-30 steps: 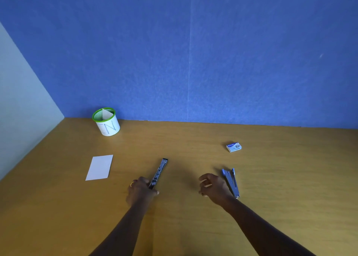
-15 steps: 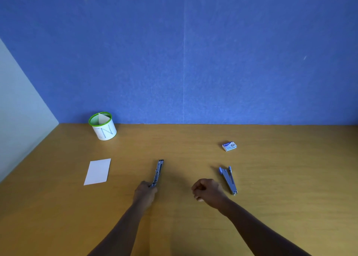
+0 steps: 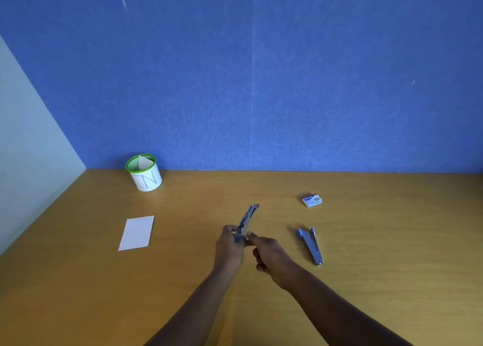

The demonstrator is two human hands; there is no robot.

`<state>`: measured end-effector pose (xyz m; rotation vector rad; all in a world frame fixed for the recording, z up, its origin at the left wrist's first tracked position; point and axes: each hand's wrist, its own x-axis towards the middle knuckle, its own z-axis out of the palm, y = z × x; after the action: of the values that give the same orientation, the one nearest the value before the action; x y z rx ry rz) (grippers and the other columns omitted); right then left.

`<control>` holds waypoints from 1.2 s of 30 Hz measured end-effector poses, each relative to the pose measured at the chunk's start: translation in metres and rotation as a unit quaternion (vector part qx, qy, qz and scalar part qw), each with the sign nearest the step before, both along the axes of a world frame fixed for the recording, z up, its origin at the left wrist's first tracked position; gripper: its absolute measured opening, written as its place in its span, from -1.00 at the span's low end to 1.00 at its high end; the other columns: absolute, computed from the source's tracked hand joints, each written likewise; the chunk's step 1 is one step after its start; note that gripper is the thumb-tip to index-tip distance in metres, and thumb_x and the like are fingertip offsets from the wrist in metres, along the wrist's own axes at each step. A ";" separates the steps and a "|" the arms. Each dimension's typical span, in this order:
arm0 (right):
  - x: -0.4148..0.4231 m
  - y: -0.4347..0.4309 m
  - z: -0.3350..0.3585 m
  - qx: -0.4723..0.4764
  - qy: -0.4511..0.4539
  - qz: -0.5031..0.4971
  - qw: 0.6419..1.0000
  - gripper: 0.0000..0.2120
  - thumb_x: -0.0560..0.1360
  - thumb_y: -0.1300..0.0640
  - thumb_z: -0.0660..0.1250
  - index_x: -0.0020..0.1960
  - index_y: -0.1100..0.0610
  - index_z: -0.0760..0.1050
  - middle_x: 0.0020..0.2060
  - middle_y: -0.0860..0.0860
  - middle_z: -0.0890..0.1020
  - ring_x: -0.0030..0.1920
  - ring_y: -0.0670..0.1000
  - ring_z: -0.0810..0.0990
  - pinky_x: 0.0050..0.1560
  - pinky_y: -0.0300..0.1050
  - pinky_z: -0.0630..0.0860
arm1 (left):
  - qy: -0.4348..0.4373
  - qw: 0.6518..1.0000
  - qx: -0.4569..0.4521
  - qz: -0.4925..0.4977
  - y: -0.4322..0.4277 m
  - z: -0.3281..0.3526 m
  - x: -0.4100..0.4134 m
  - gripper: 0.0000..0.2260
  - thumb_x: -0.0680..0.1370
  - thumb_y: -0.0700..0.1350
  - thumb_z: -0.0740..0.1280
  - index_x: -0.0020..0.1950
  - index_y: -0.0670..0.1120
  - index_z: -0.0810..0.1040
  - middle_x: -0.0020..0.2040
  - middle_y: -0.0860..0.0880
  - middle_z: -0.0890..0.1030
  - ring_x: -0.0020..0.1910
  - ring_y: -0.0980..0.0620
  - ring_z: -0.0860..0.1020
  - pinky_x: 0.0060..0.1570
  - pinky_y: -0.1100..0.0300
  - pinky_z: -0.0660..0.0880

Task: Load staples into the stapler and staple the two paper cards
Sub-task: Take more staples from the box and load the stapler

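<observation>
My left hand (image 3: 230, 249) grips the near end of a long metal stapler part (image 3: 247, 221), lifted off the desk and pointing away. My right hand (image 3: 271, 256) meets it from the right, thumb and fingertips pinching the same near end. The blue stapler body (image 3: 311, 245) lies on the desk to the right, its two arms spread apart. A small blue-and-white staple box (image 3: 312, 200) sits farther back on the right. A white paper card (image 3: 137, 232) lies flat on the left.
A white cup with a green rim (image 3: 145, 173) stands at the back left, a piece of paper inside it. The wooden desk (image 3: 392, 254) meets a blue wall behind and a pale panel on the left.
My left hand has lifted the metal part off the desk. My right hand has moved left, away from the stapler body, and taken hold of the part's near end.
</observation>
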<state>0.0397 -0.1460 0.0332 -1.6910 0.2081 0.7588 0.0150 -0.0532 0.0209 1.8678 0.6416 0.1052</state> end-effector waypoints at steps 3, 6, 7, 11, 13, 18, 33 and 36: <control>0.004 -0.004 0.007 0.038 -0.006 -0.024 0.999 -0.71 0.54 -0.07 0.23 -0.16 0.11 0.57 -0.43 -0.01 0.31 -0.40 -0.07 0.25 -0.39 -0.21 0.28 | -0.041 0.998 0.038 -0.011 -0.014 0.007 -0.002 -0.81 0.60 -0.14 0.22 0.18 -0.17 0.43 -0.32 0.04 0.50 -0.43 0.12 0.42 -0.45 0.31 0.31; 0.009 -0.008 0.015 0.058 -0.031 -0.042 0.997 -0.74 0.53 -0.03 0.26 -0.19 0.12 0.57 -0.45 -0.01 0.31 -0.42 -0.07 0.23 -0.41 -0.21 0.24 | -0.072 0.995 0.068 -0.023 -0.024 0.013 -0.004 -0.81 0.58 -0.19 0.25 0.18 -0.19 0.44 -0.34 0.07 0.47 -0.43 0.17 0.42 -0.52 0.39 0.32; 0.012 -0.010 0.015 0.060 -0.040 -0.049 0.996 -0.74 0.54 0.00 0.26 -0.21 0.14 0.55 -0.45 -0.01 0.32 -0.43 -0.07 0.23 -0.42 -0.21 0.23 | -0.079 0.994 0.072 -0.028 -0.027 0.015 -0.005 -0.81 0.56 -0.21 0.27 0.17 -0.18 0.44 -0.33 0.08 0.47 -0.42 0.18 0.43 -0.50 0.40 0.34; 0.021 -0.015 0.017 0.067 -0.056 -0.062 0.994 -0.77 0.55 0.09 0.25 -0.23 0.18 0.51 -0.46 0.02 0.29 -0.45 -0.05 0.22 -0.43 -0.20 0.23 | -0.072 0.996 0.016 -0.048 -0.028 0.024 -0.004 -0.79 0.48 -0.25 0.36 0.04 -0.05 0.44 -0.31 0.06 0.51 -0.39 0.16 0.46 -0.48 0.44 0.36; 0.025 -0.019 0.016 0.052 -0.067 -0.048 0.995 -0.76 0.55 0.13 0.25 -0.26 0.18 0.50 -0.47 0.02 0.27 -0.45 -0.04 0.21 -0.42 -0.19 0.22 | -0.064 0.994 -0.067 -0.058 -0.022 0.029 -0.004 -0.82 0.47 -0.20 0.40 0.01 -0.04 0.47 -0.24 0.05 0.56 -0.26 0.11 0.53 -0.37 0.44 0.40; 0.025 -0.022 0.022 0.075 -0.110 0.038 0.990 -0.79 0.56 0.18 0.24 -0.23 0.15 0.52 -0.46 0.00 0.24 -0.47 -0.08 0.19 -0.46 -0.24 0.20 | -0.061 0.976 -0.206 0.038 -0.009 0.032 0.000 -0.78 0.59 -0.05 0.22 0.00 -0.15 0.58 -0.16 -0.04 0.57 -0.07 0.01 0.53 -0.17 0.17 0.45; 0.009 -0.013 0.031 -0.083 -0.405 0.135 0.901 -0.79 0.41 0.09 0.44 -0.13 0.25 0.60 -0.53 -0.11 0.30 -0.50 -0.22 0.39 -0.45 -0.36 0.27 | -0.113 0.890 -0.436 0.074 0.005 0.037 -0.001 -0.67 0.60 0.00 0.16 -0.12 -0.21 0.55 -0.45 -0.01 0.50 -0.48 0.09 0.45 -0.38 0.25 0.41; 0.012 -0.016 0.042 -0.103 -0.470 0.122 0.868 -0.79 0.44 0.07 0.40 0.00 0.17 0.56 -0.50 -0.12 0.28 -0.49 -0.15 0.37 -0.44 -0.37 0.29 | -0.113 0.902 -0.410 0.079 0.003 0.038 -0.002 -0.67 0.62 -0.02 0.15 -0.13 -0.22 0.56 -0.50 0.03 0.49 -0.51 0.13 0.45 -0.36 0.24 0.36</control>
<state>0.0515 -0.1616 0.0750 -2.1273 -0.6372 0.0115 0.0132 -0.0505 0.0591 0.9704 0.5554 0.1297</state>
